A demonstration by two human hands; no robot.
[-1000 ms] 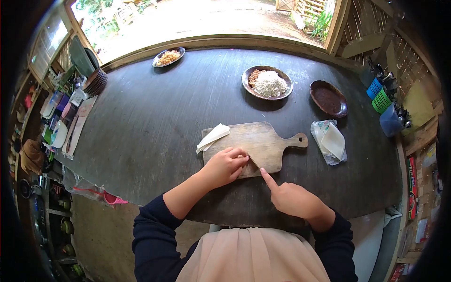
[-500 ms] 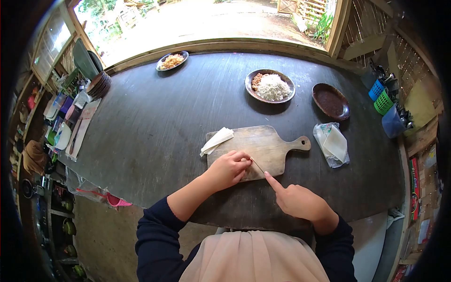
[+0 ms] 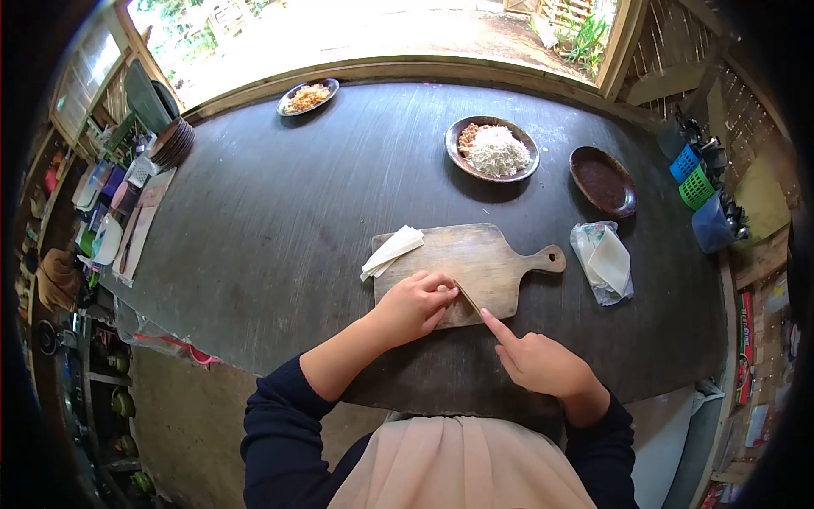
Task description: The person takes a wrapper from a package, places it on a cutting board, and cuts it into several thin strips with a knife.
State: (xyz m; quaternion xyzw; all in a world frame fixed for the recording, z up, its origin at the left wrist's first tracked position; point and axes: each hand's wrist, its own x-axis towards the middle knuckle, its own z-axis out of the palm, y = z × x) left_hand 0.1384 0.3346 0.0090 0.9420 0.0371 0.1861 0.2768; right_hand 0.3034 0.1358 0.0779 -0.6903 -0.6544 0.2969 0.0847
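Observation:
On the wooden cutting board (image 3: 475, 246), my left hand (image 3: 414, 307) is closed, its curled fingertips pressed down near the board's front edge. A small pale bit shows under them, too hidden to name. My right hand (image 3: 547, 363) is wrapped around the handle of a knife (image 3: 469, 299), index finger stretched along its back. The thin blade rests over the board, its tip close to my left fingertips. Pale flat strips (image 3: 395, 251) lie overlapped on the board's upper left corner.
Right of the board is a plastic bag (image 3: 602, 263) with folded pale sheets. Beyond stand an oval brown dish (image 3: 603, 181), a plate (image 3: 452, 163) of white shreds and brown pieces, and a plate (image 3: 283, 110) of orange-yellow food. Utensil baskets (image 3: 696, 187) line the right wall.
The view has shifted slightly. My hands stay nearly in place, the right still holding the knife beside my left fingertips; the blade looks turned a little.

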